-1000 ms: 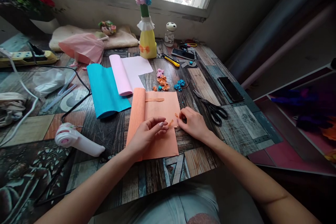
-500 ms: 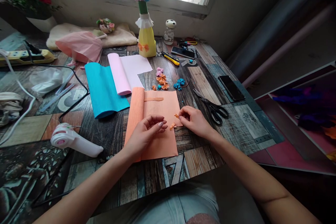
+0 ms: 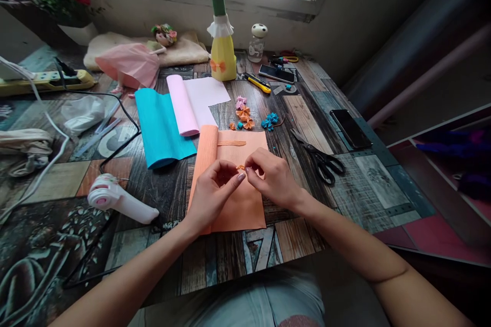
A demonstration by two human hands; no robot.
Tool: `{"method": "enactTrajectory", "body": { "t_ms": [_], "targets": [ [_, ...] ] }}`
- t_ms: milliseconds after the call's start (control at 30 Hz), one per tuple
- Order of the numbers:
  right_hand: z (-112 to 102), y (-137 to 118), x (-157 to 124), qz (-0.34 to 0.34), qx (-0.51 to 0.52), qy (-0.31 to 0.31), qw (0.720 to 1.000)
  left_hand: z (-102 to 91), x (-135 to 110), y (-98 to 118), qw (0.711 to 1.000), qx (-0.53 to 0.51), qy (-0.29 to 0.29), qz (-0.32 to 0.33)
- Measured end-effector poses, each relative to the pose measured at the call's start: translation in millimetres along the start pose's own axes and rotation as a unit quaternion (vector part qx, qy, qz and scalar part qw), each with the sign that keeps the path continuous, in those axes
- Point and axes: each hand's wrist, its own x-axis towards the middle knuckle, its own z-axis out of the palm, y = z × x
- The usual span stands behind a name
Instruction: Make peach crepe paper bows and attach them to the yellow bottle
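Observation:
Both hands meet over a partly unrolled sheet of orange crepe paper. Between their fingertips is a small twisted piece of orange crepe paper. My left hand pinches its left end with thumb and forefinger. On the other end, the fingers of my right hand are closed. A thin folded orange strip lies on the sheet just beyond the hands. Past the sheet sit small orange paper flowers, a pink paper flower and blue paper flowers.
Black scissors and a phone lie at right. Blue and pink paper rolls are left of the sheet. A white glue gun rests nearer. Behind stand a yellow bottle vase and a yellow cutter.
My right hand has moved left, bringing the small orange piece to my left fingertips, which have closed on it. The whole view has shifted slightly.

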Motion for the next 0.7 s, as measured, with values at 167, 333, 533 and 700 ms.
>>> {"method": "enactTrajectory", "body": {
  "t_ms": [167,333,533,700],
  "targets": [
    [3.7,-2.8,-5.7,-0.030,-0.073,0.008,0.997,0.8,-0.5,0.5,1.000,0.008,0.012,-0.004],
    [5.7,-3.3,-7.6,-0.042,-0.111,0.013,0.993,2.0,-0.1,2.2,1.000,-0.011,0.016,-0.012],
    [7.2,-1.5,-8.9,-0.044,-0.107,0.014,0.993,1.8,0.5,3.3,1.000,-0.017,0.007,-0.014],
    [8.0,-1.9,-10.5,-0.043,-0.107,0.014,0.993,2.0,0.2,4.0,1.000,-0.005,0.014,-0.017]
  ]
}}
